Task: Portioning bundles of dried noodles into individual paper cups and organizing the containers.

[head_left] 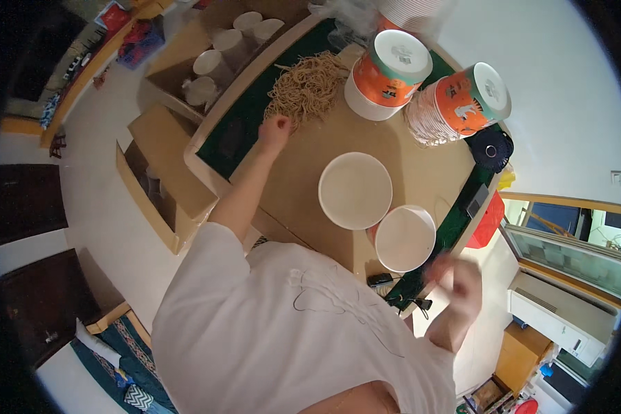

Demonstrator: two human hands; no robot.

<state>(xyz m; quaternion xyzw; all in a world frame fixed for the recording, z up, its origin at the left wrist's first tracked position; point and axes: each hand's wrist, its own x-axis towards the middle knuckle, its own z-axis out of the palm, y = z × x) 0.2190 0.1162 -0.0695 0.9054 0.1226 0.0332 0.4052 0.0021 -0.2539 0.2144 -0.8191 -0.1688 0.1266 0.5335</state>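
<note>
Head view, only feed I have. I see a worktop (245, 103) with a green surface, a brown sheet (290, 183) covering most of it. Loose tangle of thin tan strands (307, 86) on the sheet, along the worktop's left edge, toward the far left corner.

Left hand (276, 132): at the near side of the tangle, fingers curled in, thumb close to the forefinger, little gap. Seems to touch the strands; I cannot tell whether it has hold of any.

Right hand (455, 279): blurred, out by the worktop's near right corner, just beside the nearer tub. Fingers look bent; how far open, and whether anything is in them, I cannot tell.

Two open white tubs, mouths up. The larger-looking one, first tub (355, 191), sits around mid-sheet; second tub (405, 239) just beside it, nearer the right edge.

Toward the far edge: orange-and-green tubs (397, 65), base up, right of the tangle; then a nested tub stack (466, 103) by the far right corner, black fan (491, 150) beside it. Clear plastic (355, 27) bunched at the far edge.

Small black device (379, 279) near the near right corner, dark cables (419, 303) beside it. Off the left edge: cardboard box (176, 62) holding pale stacked cups (214, 63).
</note>
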